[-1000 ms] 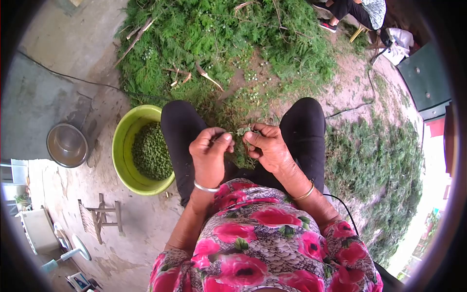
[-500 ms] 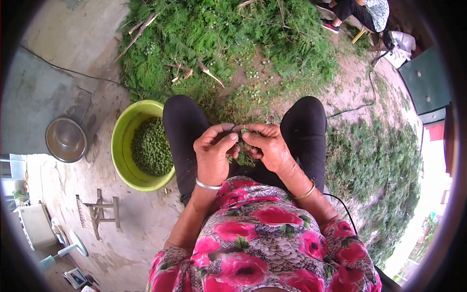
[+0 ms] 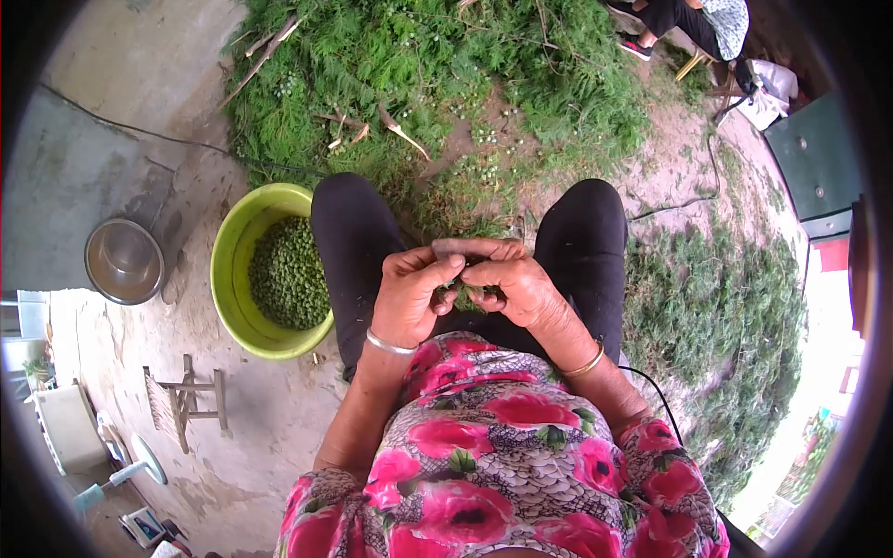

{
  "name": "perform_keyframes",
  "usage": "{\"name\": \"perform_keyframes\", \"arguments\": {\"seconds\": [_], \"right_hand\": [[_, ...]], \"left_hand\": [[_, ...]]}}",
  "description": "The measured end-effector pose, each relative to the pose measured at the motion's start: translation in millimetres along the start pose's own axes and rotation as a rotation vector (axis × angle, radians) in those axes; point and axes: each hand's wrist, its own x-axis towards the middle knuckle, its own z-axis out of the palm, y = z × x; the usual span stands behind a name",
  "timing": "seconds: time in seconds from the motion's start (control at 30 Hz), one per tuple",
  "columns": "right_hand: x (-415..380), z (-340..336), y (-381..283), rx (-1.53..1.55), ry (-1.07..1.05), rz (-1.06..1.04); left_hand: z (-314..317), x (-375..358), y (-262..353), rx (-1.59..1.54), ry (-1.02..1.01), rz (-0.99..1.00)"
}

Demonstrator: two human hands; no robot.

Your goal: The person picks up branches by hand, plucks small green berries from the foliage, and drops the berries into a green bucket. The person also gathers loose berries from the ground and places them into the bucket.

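Note:
My left hand (image 3: 409,296) and my right hand (image 3: 512,281) meet above my lap between my black-trousered knees. Their fingertips pinch a small green pod (image 3: 458,290) together; most of the pod is hidden by the fingers. A yellow-green basin (image 3: 226,279) holding many shelled green peas (image 3: 288,272) stands on the ground just left of my left knee. A heap of green pea plants (image 3: 419,65) lies on the ground ahead of my knees.
A steel bowl (image 3: 123,260) sits on the concrete at the left. A small wooden stool (image 3: 186,402) lies below the basin. More cut plants (image 3: 735,316) spread at the right. Another person's legs (image 3: 679,23) show at the top right, near a green box (image 3: 819,158).
Both hands have drawn slightly closer to my body and closed tighter around the pod; the thumbs now press together over it. The view shifted a little.

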Motion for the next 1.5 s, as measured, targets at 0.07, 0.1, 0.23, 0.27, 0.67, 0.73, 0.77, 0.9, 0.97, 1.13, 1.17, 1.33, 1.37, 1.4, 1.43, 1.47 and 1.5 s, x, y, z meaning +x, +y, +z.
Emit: {"name": "perform_keyframes", "arguments": {"seconds": [0.07,0.1,0.23,0.27,0.67,0.73,0.77,0.9,0.97,1.13,1.17,1.33,1.37,1.4,1.43,1.47,1.5], "right_hand": [[-2,2,0,-0.03,0.031,-0.037],[-3,3,1,-0.06,0.06,-0.074],[0,3,7,-0.184,0.19,-0.178],[0,2,8,-0.302,0.172,-0.2],[-4,-6,5,-0.496,0.177,-0.345],[-5,-13,-2,0.065,0.108,-0.264],[-3,-18,-5,0.204,0.015,-0.248],[11,-21,3,0.604,0.124,-0.135],[13,-19,6,0.644,0.127,-0.138],[18,-18,15,0.713,0.09,-0.168],[16,-11,11,0.671,0.145,-0.148],[18,-5,21,0.483,0.142,-0.209],[20,-1,21,0.42,0.199,-0.225],[20,3,19,0.357,0.256,-0.24],[13,8,16,0.305,0.226,-0.257],[13,7,17,0.306,0.226,-0.258],[14,6,19,0.272,0.233,-0.265]], "left_hand": [[4,-2,1,0.028,0.037,0.038],[5,-3,1,0.056,0.074,0.077],[8,-2,0,-0.13,0.128,0.14],[8,-2,-1,-0.129,0.126,0.14],[-4,-2,1,0.016,0.183,0.116],[-21,4,-3,-0.225,0.065,0.093],[-22,3,2,-0.312,0.004,0.035],[-6,-4,11,-0.359,-0.032,0.026],[2,-7,9,-0.312,-0.046,0.084],[31,-9,1,-0.083,0.0,0.272],[30,-6,-6,0.078,0.061,0.337],[32,7,-30,0.514,0.18,0.491],[32,9,-32,0.484,0.182,0.484],[32,11,-34,0.455,0.182,0.476],[32,11,-33,0.455,0.181,0.477],[33,11,-31,0.455,0.16,0.479],[33,11,-30,0.455,0.14,0.482]]}}
